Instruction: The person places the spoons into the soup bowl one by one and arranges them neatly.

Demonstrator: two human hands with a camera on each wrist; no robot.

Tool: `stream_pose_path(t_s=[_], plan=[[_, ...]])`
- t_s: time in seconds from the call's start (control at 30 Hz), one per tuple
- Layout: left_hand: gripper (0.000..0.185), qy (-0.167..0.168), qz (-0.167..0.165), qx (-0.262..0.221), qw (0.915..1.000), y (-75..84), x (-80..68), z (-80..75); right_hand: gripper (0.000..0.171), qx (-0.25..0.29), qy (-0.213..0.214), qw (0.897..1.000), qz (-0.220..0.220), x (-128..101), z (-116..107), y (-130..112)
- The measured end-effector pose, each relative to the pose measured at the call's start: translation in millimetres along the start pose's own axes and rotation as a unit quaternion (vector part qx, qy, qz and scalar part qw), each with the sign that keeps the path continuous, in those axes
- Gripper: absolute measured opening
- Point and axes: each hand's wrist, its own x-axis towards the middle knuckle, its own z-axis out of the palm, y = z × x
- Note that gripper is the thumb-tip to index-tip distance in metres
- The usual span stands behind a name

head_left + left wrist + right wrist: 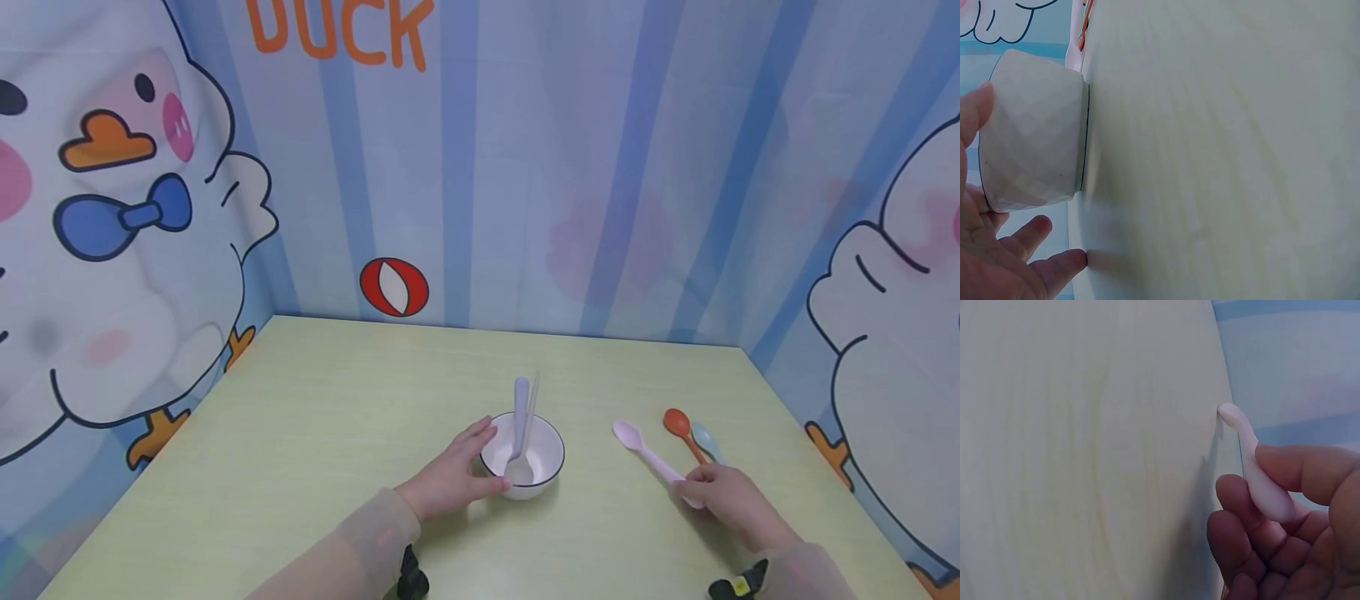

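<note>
Over on the left, the left hand (450, 482) rests against the outer wall of the white bowl (551, 467), fingers fairly straight and spread along its side rather than wrapped round it; the left wrist view shows the palm open beside the faceted wall. A white spoon (520, 433) stands propped in the bowl with its handle leaning over the far rim, and I reckon any nudge from that loose hand could slide the bowl across the desk (300, 433) or tip the spoon out. Moving right, the right hand (723, 496) pinches the tail of the pink spoon (643, 450) between thumb and fingers, the scoop end pointing away and seemingly low over the desk. Held so far back, it could swivel or slip. Just beyond lie an orange spoon (678, 425) and a pale blue spoon (705, 437), close enough that a careless lift might knock them.
</note>
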Motion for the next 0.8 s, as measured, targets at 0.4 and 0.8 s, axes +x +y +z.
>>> stream_pose_path(t_s=[0.4, 0.8], plan=[[0.086, -0.004, -0.004, -0.002, 1.0000, 0.5, -0.9, -0.9, 0.044, 0.107, 0.017, 0.994, 0.015, 3.4, -3.2, -2.0], [0.086, -0.006, -0.009, -0.005, 0.9999, -0.9, -0.7, -0.4, 0.046, 0.257, 0.029, 0.965, 0.031, 4.4, -3.3, -5.0]])
